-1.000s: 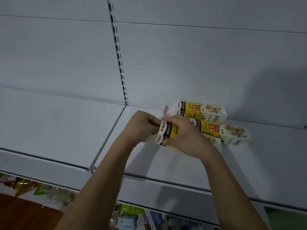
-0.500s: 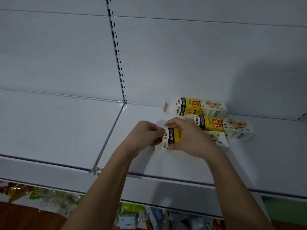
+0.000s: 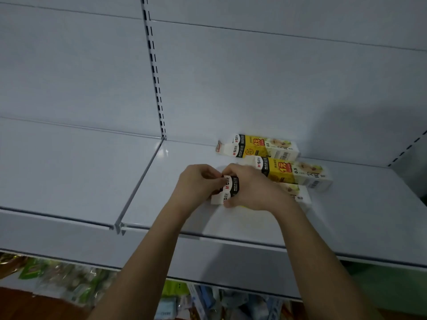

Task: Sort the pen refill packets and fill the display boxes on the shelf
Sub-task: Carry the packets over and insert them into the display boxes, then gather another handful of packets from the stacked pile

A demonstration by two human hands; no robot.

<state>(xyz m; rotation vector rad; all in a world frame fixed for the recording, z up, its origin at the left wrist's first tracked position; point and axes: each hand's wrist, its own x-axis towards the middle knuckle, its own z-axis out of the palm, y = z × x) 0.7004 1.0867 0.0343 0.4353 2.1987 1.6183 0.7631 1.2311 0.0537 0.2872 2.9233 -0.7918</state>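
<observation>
The right hand point(image 3: 251, 189) covers most of the nearest white, yellow and black cardboard display box point(image 3: 227, 189); only its left end and far right end show. Its long axis runs left to right along the pale grey metal shelf point(image 3: 360, 218). The right hand grasps this box from above; the left hand point(image 3: 197, 184) pinches its left-end flap. Two matching boxes point(image 3: 258, 147) point(image 3: 293, 173) lie parallel behind it, toward the shelf's back panel. Blurred packaged goods point(image 3: 64, 280) sit below the shelf.
</observation>
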